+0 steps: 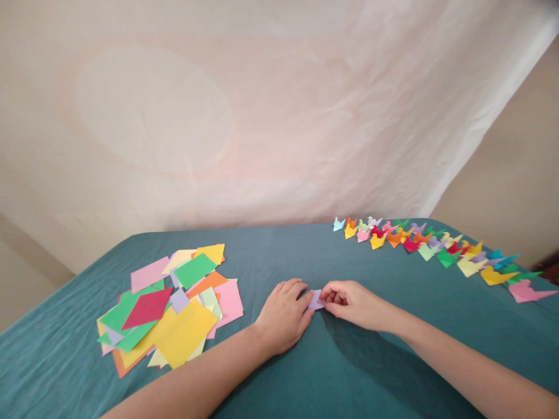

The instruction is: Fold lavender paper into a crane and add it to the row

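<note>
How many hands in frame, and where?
2. The left hand is palm down at the left edge of the small lavender paper; the right hand has its fingertips at the paper's right edge. No sign of others hidden.

Two hands (285, 311) (351, 304), one held paper (315, 299), twenty-plus birds (429, 251)

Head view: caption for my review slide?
Left hand and right hand on small lilac paper, loose sheets at left, paper birds at right.

A head-worn camera (the sole view) looks forward and down across a table (279, 256). The left hand (283, 314) and right hand (353, 304) appear near, a pale backdrop (279, 116) farther off.
</note>
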Action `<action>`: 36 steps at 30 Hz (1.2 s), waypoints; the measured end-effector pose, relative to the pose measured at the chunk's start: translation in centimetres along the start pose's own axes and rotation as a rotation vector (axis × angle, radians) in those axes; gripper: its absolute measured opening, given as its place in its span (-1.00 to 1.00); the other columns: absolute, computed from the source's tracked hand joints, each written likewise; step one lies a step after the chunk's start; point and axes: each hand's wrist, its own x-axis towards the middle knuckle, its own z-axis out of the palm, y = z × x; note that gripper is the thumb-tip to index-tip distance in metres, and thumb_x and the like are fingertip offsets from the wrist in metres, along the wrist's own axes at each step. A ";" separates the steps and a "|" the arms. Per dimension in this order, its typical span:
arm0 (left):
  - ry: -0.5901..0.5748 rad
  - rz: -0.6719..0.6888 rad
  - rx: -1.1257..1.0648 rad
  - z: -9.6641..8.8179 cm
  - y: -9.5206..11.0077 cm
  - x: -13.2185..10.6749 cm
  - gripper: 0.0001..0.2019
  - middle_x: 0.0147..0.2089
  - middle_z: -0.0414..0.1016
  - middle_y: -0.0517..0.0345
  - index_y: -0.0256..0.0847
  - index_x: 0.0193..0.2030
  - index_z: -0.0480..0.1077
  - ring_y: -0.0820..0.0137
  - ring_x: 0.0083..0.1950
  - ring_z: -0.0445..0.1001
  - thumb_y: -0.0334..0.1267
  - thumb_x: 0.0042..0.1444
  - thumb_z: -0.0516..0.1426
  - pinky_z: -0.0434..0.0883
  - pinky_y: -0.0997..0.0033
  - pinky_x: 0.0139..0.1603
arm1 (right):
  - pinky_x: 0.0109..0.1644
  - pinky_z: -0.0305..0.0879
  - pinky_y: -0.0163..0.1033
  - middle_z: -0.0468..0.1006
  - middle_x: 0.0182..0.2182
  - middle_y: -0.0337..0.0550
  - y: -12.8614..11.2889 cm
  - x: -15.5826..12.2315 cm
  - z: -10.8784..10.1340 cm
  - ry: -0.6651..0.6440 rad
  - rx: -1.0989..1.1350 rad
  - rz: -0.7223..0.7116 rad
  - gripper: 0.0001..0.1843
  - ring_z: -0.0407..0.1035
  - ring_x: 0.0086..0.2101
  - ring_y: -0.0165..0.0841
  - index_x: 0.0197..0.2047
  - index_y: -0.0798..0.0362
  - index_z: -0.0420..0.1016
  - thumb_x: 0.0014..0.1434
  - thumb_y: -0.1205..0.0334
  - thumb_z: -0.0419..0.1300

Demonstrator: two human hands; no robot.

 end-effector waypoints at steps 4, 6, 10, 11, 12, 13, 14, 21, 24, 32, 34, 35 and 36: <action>0.016 0.005 -0.060 0.4 -0.7 0.1 -0.69 0.09 0.32 0.03 -0.10 0.09 0.30 0.26 0.15 0.24 -0.21 0.23 -0.03 0.22 0.15 0.15 | -0.37 0.28 -0.35 0.43 -0.27 -0.17 0.2 -0.3 -0.8 0.097 -0.217 -0.222 -0.75 0.32 -0.43 -0.46 -0.21 0.04 0.47 0.00 0.42 0.14; 0.029 0.027 -0.080 0.6 -1.2 0.2 -0.70 0.08 0.33 0.05 -0.08 0.07 0.32 0.26 0.16 0.23 -0.21 0.23 -0.02 0.22 0.16 0.15 | -0.32 0.29 -0.33 0.42 -0.24 -0.16 0.2 -0.2 -0.9 0.090 -0.254 -0.271 -0.72 0.33 -0.39 -0.44 -0.17 0.01 0.49 0.03 0.42 0.14; 0.053 0.060 -0.104 0.8 -1.9 0.4 -0.76 0.03 0.38 0.10 -0.06 -0.03 0.41 0.27 0.14 0.25 -0.22 0.22 0.00 0.24 0.17 0.13 | -0.16 0.28 -0.28 0.44 -0.24 -0.16 0.5 0.2 -0.6 0.084 -0.329 -0.350 -0.78 0.35 -0.26 -0.38 -0.21 -0.04 0.54 0.14 0.36 0.10; 0.060 0.063 -0.110 0.8 -2.0 0.4 -0.77 0.01 0.39 0.11 -0.06 -0.07 0.43 0.28 0.13 0.26 -0.23 0.22 0.00 0.24 0.18 0.12 | -0.13 0.28 -0.26 0.44 -0.25 -0.16 0.7 0.3 -0.5 0.088 -0.348 -0.367 -0.78 0.35 -0.24 -0.36 -0.22 -0.05 0.54 0.16 0.35 0.09; 0.068 0.062 -0.115 0.8 -2.0 0.4 -0.78 -0.01 0.40 0.12 -0.06 -0.10 0.45 0.28 0.11 0.27 -0.23 0.22 0.01 0.25 0.19 0.11 | -0.12 0.27 -0.25 0.44 -0.25 -0.16 0.9 0.4 -0.5 0.093 -0.364 -0.383 -0.78 0.34 -0.23 -0.36 -0.22 -0.06 0.55 0.17 0.33 0.09; 0.076 0.060 -0.121 0.8 -2.0 0.4 -0.79 -0.03 0.41 0.13 -0.07 -0.13 0.46 0.29 0.10 0.28 -0.23 0.22 0.02 0.25 0.21 0.10 | -0.11 0.27 -0.24 0.44 -0.25 -0.16 1.1 0.4 -0.4 0.096 -0.380 -0.398 -0.78 0.34 -0.22 -0.35 -0.21 -0.07 0.54 0.18 0.32 0.09; 0.083 0.059 -0.128 0.7 -2.0 0.4 -0.80 -0.05 0.42 0.13 -0.07 -0.15 0.47 0.29 0.08 0.29 -0.22 0.21 0.02 0.26 0.21 0.08 | -0.10 0.27 -0.23 0.45 -0.25 -0.15 1.3 0.5 -0.3 0.100 -0.396 -0.411 -0.78 0.33 -0.21 -0.34 -0.19 -0.08 0.54 0.18 0.31 0.09; 0.072 0.052 -0.168 0.2 -1.7 0.3 -0.81 -0.18 0.45 0.12 -0.14 -0.25 0.49 0.33 -0.03 0.34 -0.27 0.20 0.03 0.28 0.28 0.00 | -0.11 0.26 -0.19 0.47 -0.26 -0.13 1.6 0.4 -0.2 0.130 -0.423 -0.434 -0.81 0.32 -0.22 -0.32 -0.20 -0.07 0.55 0.18 0.25 0.11; 0.062 0.035 -0.197 0.1 -1.7 0.3 -0.82 -0.18 0.45 0.12 -0.12 -0.23 0.50 0.33 -0.05 0.34 -0.28 0.18 0.06 0.28 0.29 -0.02 | -0.12 0.26 -0.20 0.48 -0.28 -0.14 1.5 0.3 -0.1 0.145 -0.379 -0.400 -0.82 0.33 -0.23 -0.32 -0.24 -0.06 0.55 0.19 0.23 0.11; 0.035 -0.149 -0.303 -0.1 -1.9 0.4 -0.84 -0.28 0.39 0.13 -0.08 -0.22 0.52 0.34 -0.17 0.33 -0.21 0.07 0.15 0.29 0.32 -0.10 | -0.17 0.24 -0.22 0.47 -0.35 -0.14 0.8 0.5 0.6 0.222 -0.269 -0.273 -0.79 0.34 -0.28 -0.33 -0.38 0.02 0.51 0.19 0.19 0.09; 0.012 -0.182 -0.354 -0.1 -2.1 0.5 -0.83 -0.29 0.40 0.15 -0.07 -0.21 0.52 0.35 -0.17 0.34 -0.23 0.06 0.16 0.29 0.34 -0.10 | -0.18 0.24 -0.23 0.47 -0.37 -0.14 0.7 0.6 0.6 0.231 -0.260 -0.252 -0.79 0.34 -0.30 -0.33 -0.40 0.03 0.50 0.19 0.19 0.09; 0.002 -0.194 -0.377 -0.1 -2.1 0.5 -0.83 -0.29 0.41 0.15 -0.07 -0.21 0.52 0.35 -0.17 0.34 -0.23 0.05 0.16 0.29 0.35 -0.10 | -0.19 0.24 -0.23 0.47 -0.37 -0.14 0.7 0.7 0.7 0.235 -0.259 -0.243 -0.79 0.34 -0.30 -0.34 -0.41 0.03 0.50 0.18 0.20 0.09; -0.008 -0.202 -0.398 -0.1 -2.2 0.5 -0.83 -0.30 0.41 0.16 -0.07 -0.20 0.52 0.36 -0.17 0.34 -0.24 0.04 0.16 0.29 0.35 -0.09 | -0.20 0.24 -0.24 0.46 -0.38 -0.14 0.8 0.7 0.8 0.242 -0.260 -0.234 -0.79 0.34 -0.31 -0.34 -0.41 0.04 0.49 0.18 0.20 0.09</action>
